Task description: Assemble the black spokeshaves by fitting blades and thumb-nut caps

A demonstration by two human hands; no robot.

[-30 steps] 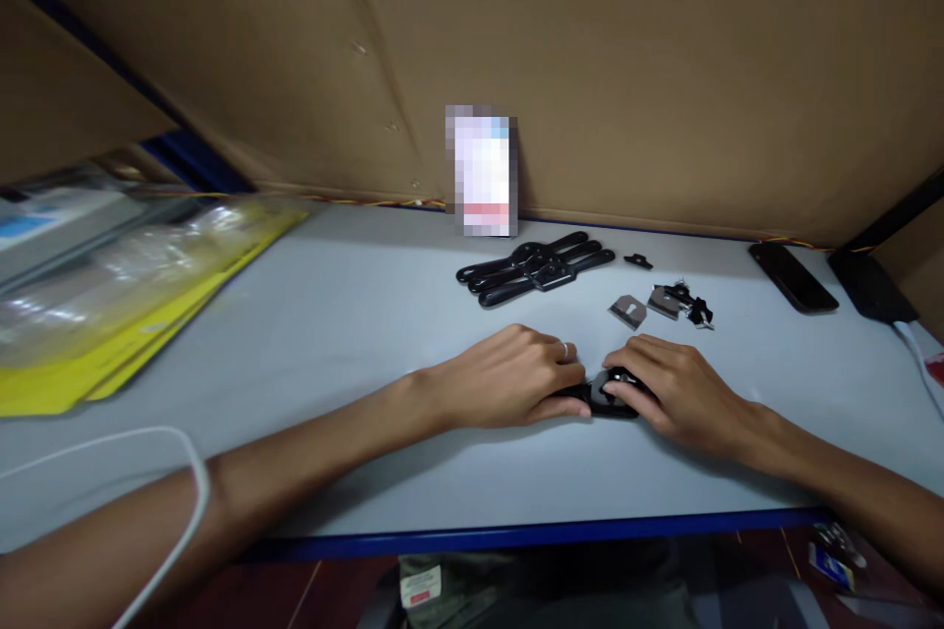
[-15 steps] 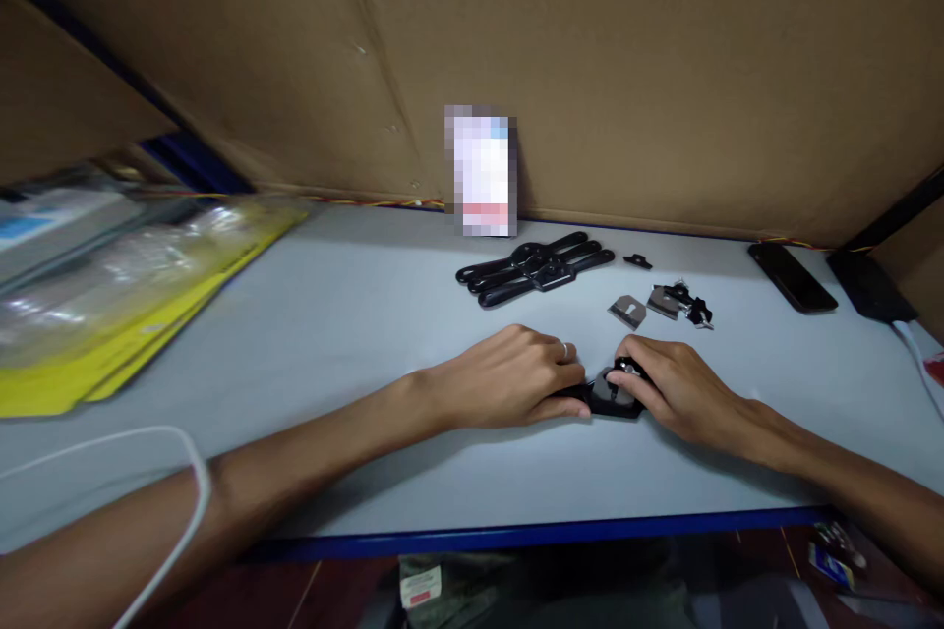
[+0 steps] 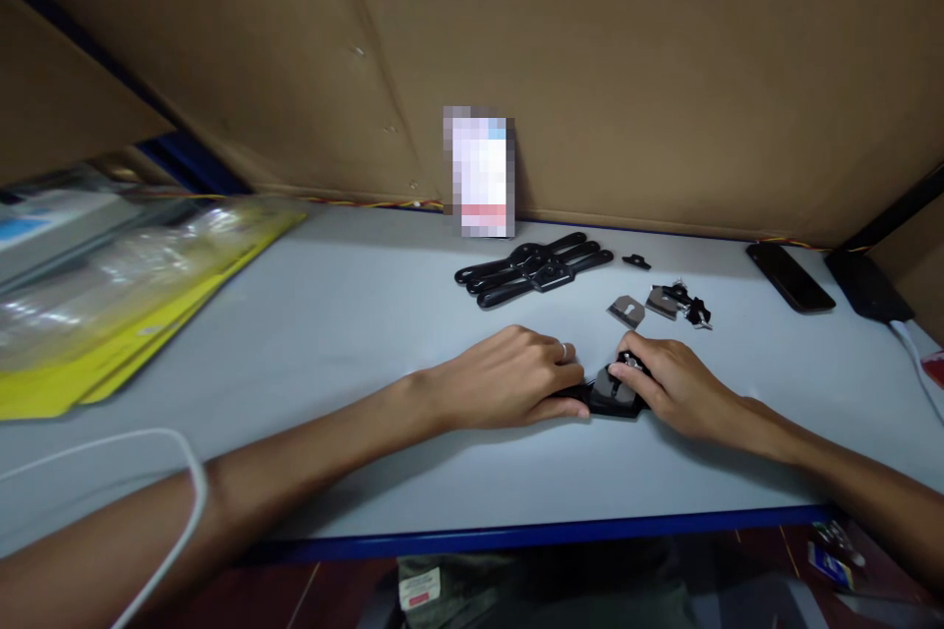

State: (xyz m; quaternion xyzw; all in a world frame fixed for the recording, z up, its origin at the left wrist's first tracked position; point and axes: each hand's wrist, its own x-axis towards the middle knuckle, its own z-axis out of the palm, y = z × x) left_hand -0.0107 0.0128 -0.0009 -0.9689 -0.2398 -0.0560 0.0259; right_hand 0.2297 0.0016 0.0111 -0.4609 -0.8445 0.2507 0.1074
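Observation:
My left hand [image 3: 520,378] is closed around one handle of a black spokeshave [image 3: 616,409] on the table, near its front edge. A grey metal blade [image 3: 605,386] lies on the spokeshave's middle. My right hand [image 3: 675,383] is closed at the other end, its thumb and finger pinching a small black cap [image 3: 626,359] with a silver screw over the blade; my fingers partly hide it. Beyond my hands lie several more black spokeshave bodies [image 3: 538,267], a loose blade [image 3: 628,311] with a slot, and a small black cap piece [image 3: 636,261].
Another blade [image 3: 662,302] lies against a pile of black caps and screws [image 3: 693,310]. A dark phone [image 3: 791,277] and a black power bank [image 3: 870,285] with a cable are at the right. Yellow packaging [image 3: 154,334] covers the left; a blurred-out upright screen [image 3: 483,177] leans at the back.
My right fingers have shifted very slightly upward with the small cap over the blade. My left hand keeps its hold on the handle.

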